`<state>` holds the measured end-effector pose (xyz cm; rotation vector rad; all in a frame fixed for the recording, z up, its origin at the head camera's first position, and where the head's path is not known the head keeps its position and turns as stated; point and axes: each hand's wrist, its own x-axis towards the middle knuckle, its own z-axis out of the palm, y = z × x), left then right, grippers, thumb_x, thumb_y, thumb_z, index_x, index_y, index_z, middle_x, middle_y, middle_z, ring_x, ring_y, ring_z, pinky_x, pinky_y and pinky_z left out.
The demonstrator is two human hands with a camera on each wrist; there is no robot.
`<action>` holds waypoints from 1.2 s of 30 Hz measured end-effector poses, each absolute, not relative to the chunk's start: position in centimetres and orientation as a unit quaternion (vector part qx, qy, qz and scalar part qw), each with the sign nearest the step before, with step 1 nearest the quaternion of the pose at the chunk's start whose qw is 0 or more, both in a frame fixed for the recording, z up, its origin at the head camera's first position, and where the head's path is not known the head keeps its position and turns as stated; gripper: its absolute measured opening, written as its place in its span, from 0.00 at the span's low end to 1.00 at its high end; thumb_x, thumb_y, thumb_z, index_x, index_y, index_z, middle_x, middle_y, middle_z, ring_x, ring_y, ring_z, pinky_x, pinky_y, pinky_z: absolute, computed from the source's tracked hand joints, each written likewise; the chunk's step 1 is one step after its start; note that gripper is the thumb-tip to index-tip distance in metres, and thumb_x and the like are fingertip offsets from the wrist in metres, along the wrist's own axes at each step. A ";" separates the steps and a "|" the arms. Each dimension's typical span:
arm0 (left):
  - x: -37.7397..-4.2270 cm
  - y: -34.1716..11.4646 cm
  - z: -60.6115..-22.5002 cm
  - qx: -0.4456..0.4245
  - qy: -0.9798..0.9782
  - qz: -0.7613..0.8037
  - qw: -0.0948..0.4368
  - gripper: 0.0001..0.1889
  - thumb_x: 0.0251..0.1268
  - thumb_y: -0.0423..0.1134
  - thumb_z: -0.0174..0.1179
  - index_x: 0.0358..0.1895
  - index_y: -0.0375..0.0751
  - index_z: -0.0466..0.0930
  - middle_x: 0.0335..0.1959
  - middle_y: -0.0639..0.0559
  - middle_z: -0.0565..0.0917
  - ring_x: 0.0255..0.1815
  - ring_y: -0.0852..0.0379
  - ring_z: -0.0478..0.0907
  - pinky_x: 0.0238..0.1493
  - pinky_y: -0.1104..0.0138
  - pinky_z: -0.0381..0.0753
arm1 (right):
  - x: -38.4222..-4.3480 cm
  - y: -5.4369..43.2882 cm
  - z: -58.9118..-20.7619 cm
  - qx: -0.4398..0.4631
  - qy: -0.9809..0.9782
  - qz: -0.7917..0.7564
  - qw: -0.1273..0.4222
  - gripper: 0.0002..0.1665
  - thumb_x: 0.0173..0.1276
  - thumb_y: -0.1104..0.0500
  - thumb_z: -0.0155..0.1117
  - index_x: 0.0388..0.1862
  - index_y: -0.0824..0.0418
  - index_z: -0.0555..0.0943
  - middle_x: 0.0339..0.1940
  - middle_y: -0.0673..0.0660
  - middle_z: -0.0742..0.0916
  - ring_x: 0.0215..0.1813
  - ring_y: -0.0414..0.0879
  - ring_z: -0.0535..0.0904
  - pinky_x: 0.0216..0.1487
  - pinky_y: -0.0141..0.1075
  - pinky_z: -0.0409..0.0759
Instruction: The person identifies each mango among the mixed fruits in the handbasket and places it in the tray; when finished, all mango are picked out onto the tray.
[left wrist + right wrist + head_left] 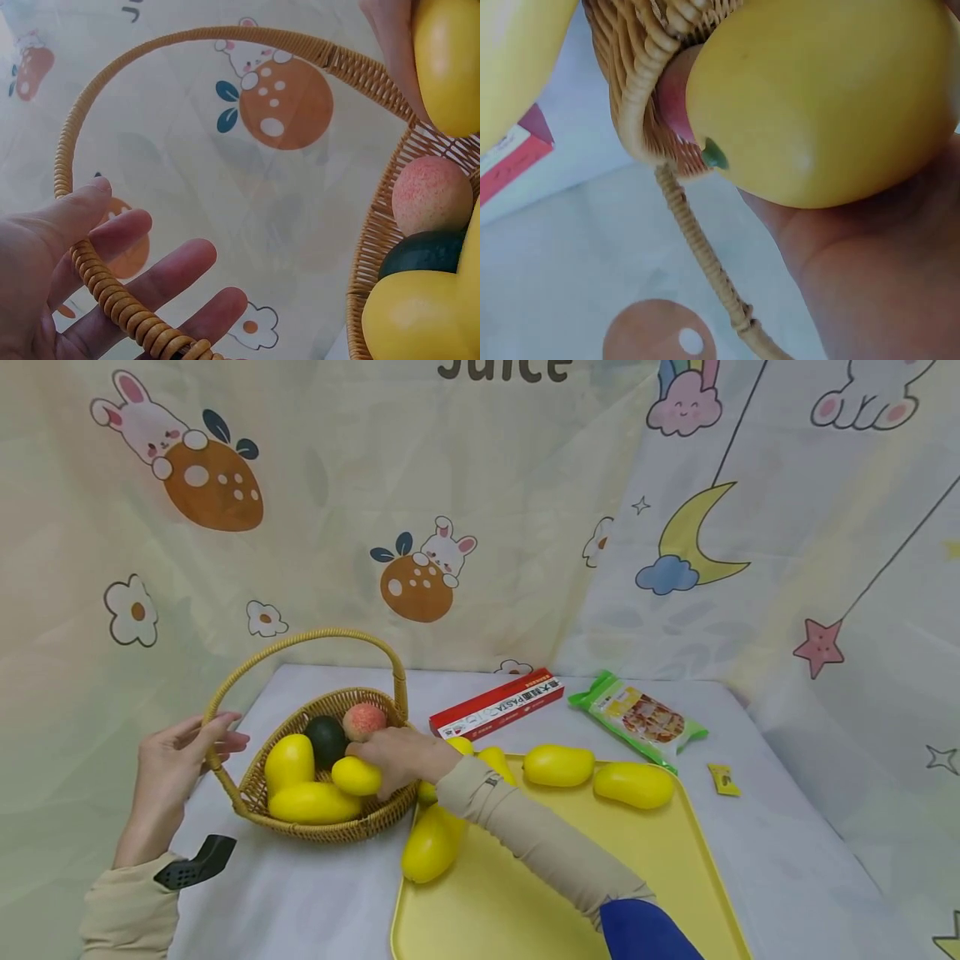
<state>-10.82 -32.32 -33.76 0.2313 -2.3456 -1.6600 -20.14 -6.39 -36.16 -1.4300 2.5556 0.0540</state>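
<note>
Clearly, the left hand (171, 758) holds the basket handle (337, 632), the right hand (402, 757) a yellow fruit (356, 776)

Left hand (168, 764) holds loosely; right hand (399, 757), partly hidden, seems curled.

Mango (817, 105) yellow, stem (715, 154) green; basket (322, 832) tan; peach (365, 721) speckled pink; tray (510, 910) pale yellow.

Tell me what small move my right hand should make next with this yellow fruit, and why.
I'd probably lower the yellow fruit gently and loosen your right hand: that hand holds it over the basket. Your left hand has the handle between thumb and fingers, which should help keep things steady.
</note>
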 end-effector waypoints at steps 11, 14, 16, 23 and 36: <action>-10.8 -32.5 -33.8 0.078 -0.816 -0.557 0.133 0.12 0.69 0.50 0.55 0.48 0.53 0.82 0.26 0.64 0.86 0.30 0.70 0.82 0.34 0.81 0.78 | -17.7 -3.7 -33.9 -0.528 0.845 0.022 0.078 0.42 0.53 0.48 0.76 0.66 0.52 0.70 0.55 0.50 0.79 0.46 0.41 0.75 0.51 0.31 0.75; -10.9 -32.5 -33.9 0.077 -0.813 -0.562 0.132 0.15 0.69 0.50 0.56 0.50 0.49 0.82 0.26 0.64 0.86 0.30 0.70 0.82 0.34 0.81 0.78 | -16.9 -2.9 -33.4 -0.535 0.841 0.024 0.077 0.44 0.52 0.48 0.77 0.67 0.52 0.69 0.54 0.50 0.79 0.47 0.41 0.75 0.50 0.30 0.75; -10.9 -32.5 -33.8 0.076 -0.813 -0.562 0.131 0.15 0.69 0.50 0.56 0.50 0.48 0.82 0.26 0.64 0.86 0.30 0.70 0.82 0.34 0.81 0.78 | -16.4 -2.3 -33.3 -0.539 0.839 0.023 0.075 0.44 0.52 0.47 0.77 0.66 0.52 0.70 0.53 0.50 0.80 0.48 0.41 0.75 0.50 0.29 0.75; -10.9 -32.5 -33.8 0.075 -0.816 -0.559 0.131 0.10 0.69 0.51 0.56 0.46 0.55 0.82 0.26 0.64 0.86 0.30 0.69 0.81 0.34 0.81 0.78 | -15.4 0.1 -33.8 -0.544 0.836 0.025 0.067 0.41 0.53 0.48 0.76 0.65 0.52 0.71 0.49 0.49 0.80 0.44 0.40 0.75 0.45 0.28 0.75; -10.8 -32.7 -34.0 0.074 -0.821 -0.551 0.129 0.11 0.70 0.51 0.55 0.48 0.55 0.82 0.27 0.64 0.87 0.32 0.68 0.81 0.34 0.81 0.78 | -14.1 5.3 -35.1 -0.506 0.857 0.005 0.093 0.41 0.52 0.50 0.77 0.65 0.50 0.71 0.50 0.48 0.79 0.46 0.40 0.74 0.49 0.30 0.75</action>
